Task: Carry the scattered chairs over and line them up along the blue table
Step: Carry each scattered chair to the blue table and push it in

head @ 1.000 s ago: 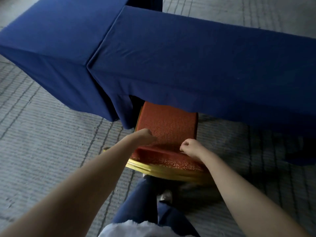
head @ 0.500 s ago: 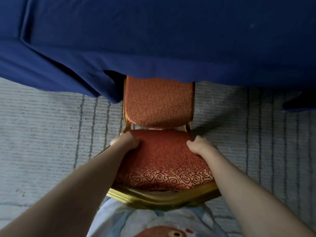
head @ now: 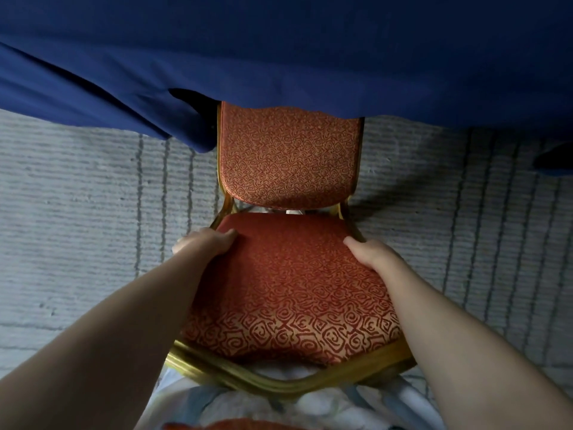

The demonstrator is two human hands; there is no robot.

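**Two hands hold a red chair by its seat at a blue counter**

Seen from above, looking down the person's own bare forearms. Both arms reach forward and slightly inward, one along each side of a chair with a red and gold patterned cushion and a gold frame.

The left hand grips the left edge of the seat near its back corner. Its thumb lies on top of the cushion, and the fingers curl down over the side, out of sight. The right hand grips the matching spot on the right edge in the same way, with one digit on top and the rest wrapped round the side. Neither hand is spread flat; both are closed round the seat.

The chair runs lengthwise straight away from the person. The front of the seat is close to the person's pale shirt. The backrest is at the far end, facing the person, and its top edge disappears under the hanging cloth of the blue counter. The counter fills the whole top of the view.

Grey striped carpet lies on either side. The chair's legs are hidden, so whether it stands on the carpet or is lifted cannot be told.
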